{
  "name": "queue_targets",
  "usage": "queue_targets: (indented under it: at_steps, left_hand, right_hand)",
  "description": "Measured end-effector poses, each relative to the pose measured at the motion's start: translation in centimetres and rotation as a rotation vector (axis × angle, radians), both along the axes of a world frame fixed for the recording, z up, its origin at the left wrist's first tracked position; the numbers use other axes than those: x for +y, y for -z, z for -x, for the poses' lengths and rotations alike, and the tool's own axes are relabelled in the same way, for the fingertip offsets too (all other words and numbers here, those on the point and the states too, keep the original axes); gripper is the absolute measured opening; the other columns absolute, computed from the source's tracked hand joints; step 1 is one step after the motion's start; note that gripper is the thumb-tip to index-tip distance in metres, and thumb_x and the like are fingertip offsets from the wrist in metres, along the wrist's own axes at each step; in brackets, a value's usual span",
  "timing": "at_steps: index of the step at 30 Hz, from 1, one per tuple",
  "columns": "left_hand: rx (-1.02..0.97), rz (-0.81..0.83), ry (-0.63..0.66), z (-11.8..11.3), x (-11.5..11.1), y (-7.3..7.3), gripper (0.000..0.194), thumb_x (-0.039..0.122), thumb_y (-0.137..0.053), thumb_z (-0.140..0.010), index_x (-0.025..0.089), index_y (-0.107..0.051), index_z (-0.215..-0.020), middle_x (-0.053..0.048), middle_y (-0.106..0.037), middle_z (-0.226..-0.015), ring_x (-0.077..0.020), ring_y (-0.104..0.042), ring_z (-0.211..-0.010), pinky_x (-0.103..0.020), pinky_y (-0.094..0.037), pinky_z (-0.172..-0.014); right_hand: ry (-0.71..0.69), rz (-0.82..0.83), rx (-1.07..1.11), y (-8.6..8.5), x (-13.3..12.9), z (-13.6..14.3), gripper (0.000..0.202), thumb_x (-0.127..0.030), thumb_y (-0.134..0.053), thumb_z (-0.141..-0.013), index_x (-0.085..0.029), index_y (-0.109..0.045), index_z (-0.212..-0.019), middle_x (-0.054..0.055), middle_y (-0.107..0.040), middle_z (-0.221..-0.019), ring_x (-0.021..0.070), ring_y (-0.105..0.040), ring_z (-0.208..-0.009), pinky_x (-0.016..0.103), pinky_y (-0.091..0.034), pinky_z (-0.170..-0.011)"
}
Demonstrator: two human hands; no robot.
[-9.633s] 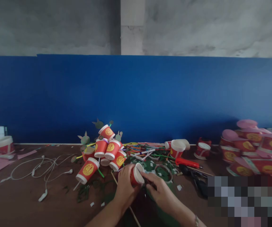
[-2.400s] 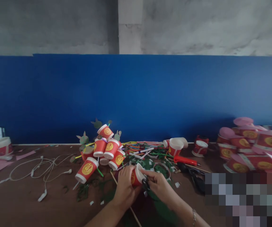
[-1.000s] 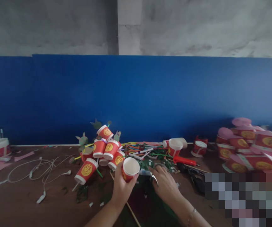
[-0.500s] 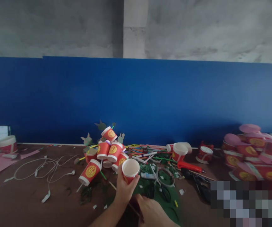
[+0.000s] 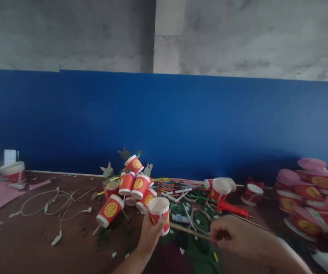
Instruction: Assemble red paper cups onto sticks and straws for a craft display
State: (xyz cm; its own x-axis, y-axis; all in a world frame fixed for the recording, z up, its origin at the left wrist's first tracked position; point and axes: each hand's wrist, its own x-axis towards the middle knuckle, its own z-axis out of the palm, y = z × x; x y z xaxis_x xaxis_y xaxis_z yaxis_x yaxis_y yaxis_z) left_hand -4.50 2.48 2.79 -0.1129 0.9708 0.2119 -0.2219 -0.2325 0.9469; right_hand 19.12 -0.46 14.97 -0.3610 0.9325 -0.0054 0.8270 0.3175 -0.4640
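A red and white paper cup (image 5: 158, 207) with a yellow emblem is held by my left hand (image 5: 149, 238), fingers and thumb wrapped round its side. Its open mouth faces up and tilts slightly towards me. My right hand (image 5: 232, 236) pinches one end of a thin wooden stick (image 5: 188, 230). The stick's other end reaches the cup's right side; whether it enters the wall or only touches it I cannot tell. Beneath lies a green mat (image 5: 201, 262), with scissors (image 5: 191, 217), a roll of tape (image 5: 203, 220) and a small glue tube (image 5: 180, 218) behind the stick.
Several red cups with animal cut-outs (image 5: 137, 182) are piled left of centre. White earphones (image 5: 57, 238) lie on the brown table (image 5: 24, 251). Coloured strips (image 5: 178, 184), a red-handled tool (image 5: 232, 209) and a white cup (image 5: 220, 188) sit behind. Pink-topped cups (image 5: 314, 190) are stacked at right.
My right hand has moved right and slightly up from below the cup, and the stick now runs from it to the cup's side. The cup stands more upright in my left hand.
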Motion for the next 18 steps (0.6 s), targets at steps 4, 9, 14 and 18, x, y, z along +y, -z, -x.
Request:
queue_targets:
  at_steps: [4,9,14,18]
  left_hand:
    - [-0.012,0.021,0.067,0.0,-0.3,-0.1,0.052,0.045,-0.072,-0.065,0.016,-0.057,-0.105,-0.009,-0.067,-0.096,-0.0227,-0.061,-0.086,-0.033,-0.049,-0.078]
    - [-0.079,0.038,0.223,0.1,-0.2,0.6,0.06,0.048,-0.076,-0.058,0.016,-0.056,-0.106,-0.008,-0.066,-0.095,-0.0222,-0.061,-0.084,-0.033,-0.048,-0.076]
    - [-0.105,0.025,0.371,0.2,-0.1,0.8,0.062,0.051,-0.075,-0.059,0.016,-0.06,-0.107,-0.007,-0.066,-0.091,-0.0232,-0.06,-0.085,-0.033,-0.046,-0.077]
    - [-0.13,0.046,0.429,0.3,-0.2,0.7,0.063,0.051,-0.076,-0.059,0.016,-0.06,-0.109,-0.007,-0.067,-0.09,-0.0235,-0.061,-0.086,-0.034,-0.045,-0.079]
  right_hand:
    - [0.147,-0.177,0.028,-0.8,2.4,0.3,0.026,-0.021,-0.044,-0.075,-0.021,-0.07,-0.078,0.004,-0.069,-0.072,0.0187,-0.062,-0.066,0.026,-0.043,-0.058]
    - [0.23,-0.416,-0.01,1.3,5.5,0.3,0.03,-0.024,-0.043,-0.08,-0.018,-0.072,-0.089,0.009,-0.067,-0.09,0.024,-0.062,-0.085,0.033,-0.046,-0.073]
    - [0.263,-0.468,-0.039,2.5,6.4,-0.7,0.032,-0.018,-0.045,-0.077,-0.02,-0.073,-0.091,0.008,-0.064,-0.091,0.0207,-0.06,-0.08,0.03,-0.047,-0.07]
    - [0.227,-0.441,-0.042,2.8,6.5,-0.8,0.033,-0.015,-0.046,-0.074,-0.02,-0.074,-0.09,0.007,-0.063,-0.092,0.0186,-0.06,-0.079,0.029,-0.047,-0.071]
